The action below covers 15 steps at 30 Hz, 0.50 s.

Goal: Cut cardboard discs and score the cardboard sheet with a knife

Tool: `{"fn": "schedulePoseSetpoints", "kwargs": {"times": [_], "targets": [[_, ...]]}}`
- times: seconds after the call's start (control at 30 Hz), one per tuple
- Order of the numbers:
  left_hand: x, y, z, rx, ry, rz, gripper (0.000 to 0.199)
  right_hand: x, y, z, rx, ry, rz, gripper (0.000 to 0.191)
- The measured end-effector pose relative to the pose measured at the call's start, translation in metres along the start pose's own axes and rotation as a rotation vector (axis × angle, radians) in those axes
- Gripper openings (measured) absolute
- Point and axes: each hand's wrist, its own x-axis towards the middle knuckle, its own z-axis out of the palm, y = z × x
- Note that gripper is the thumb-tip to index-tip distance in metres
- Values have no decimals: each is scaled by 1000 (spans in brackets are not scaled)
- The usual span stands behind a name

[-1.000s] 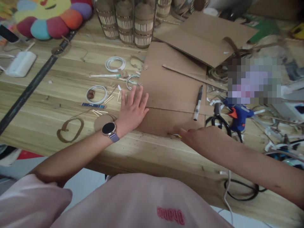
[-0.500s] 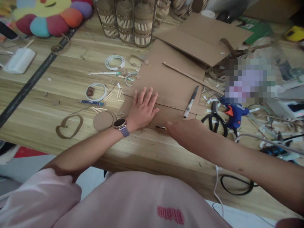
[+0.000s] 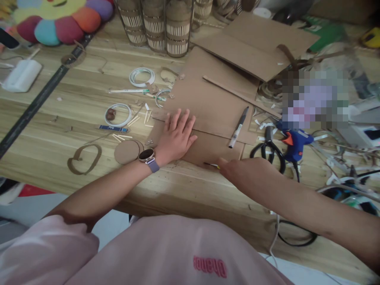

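Observation:
My left hand [image 3: 177, 134] lies flat on the cardboard, fingers spread, across the edge between a large sheet [image 3: 213, 91] and a narrower cardboard piece [image 3: 204, 148] nearer me. My right hand [image 3: 242, 171] is closed around a utility knife [image 3: 212, 164], of which only the thin dark blade and a bit of yellow show. The blade rests near the front edge of the narrower piece; whether it has gone through cannot be seen. A marker pen [image 3: 238, 127] lies on the cardboard beyond my right hand. Cardboard discs [image 3: 127, 152] sit left of my left wrist.
A blue glue gun [image 3: 296, 142] and black-handled scissors [image 3: 268, 152] lie to the right among paper scraps and cables. White tape rings [image 3: 118, 114] and small sticks are on the left. Stick-and-cardboard cylinders [image 3: 178, 31] stand at the back, beside a stacked cardboard sheet [image 3: 255, 43].
My right hand has moved a little to the right and toward me, carrying the knife along the narrower cardboard piece. My left hand stays pressed on the cardboard.

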Motion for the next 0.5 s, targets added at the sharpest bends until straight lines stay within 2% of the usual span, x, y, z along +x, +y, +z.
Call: {"fn": "schedulePoseSetpoints", "kwargs": {"times": [0.27,0.5], "targets": [[0,0,-2,14,-12,2,62,-11,6,6,11,-34,31,46],[-1,-2,0,-15,10,8,62,-20,13,21,41,-18,71,54]]}}
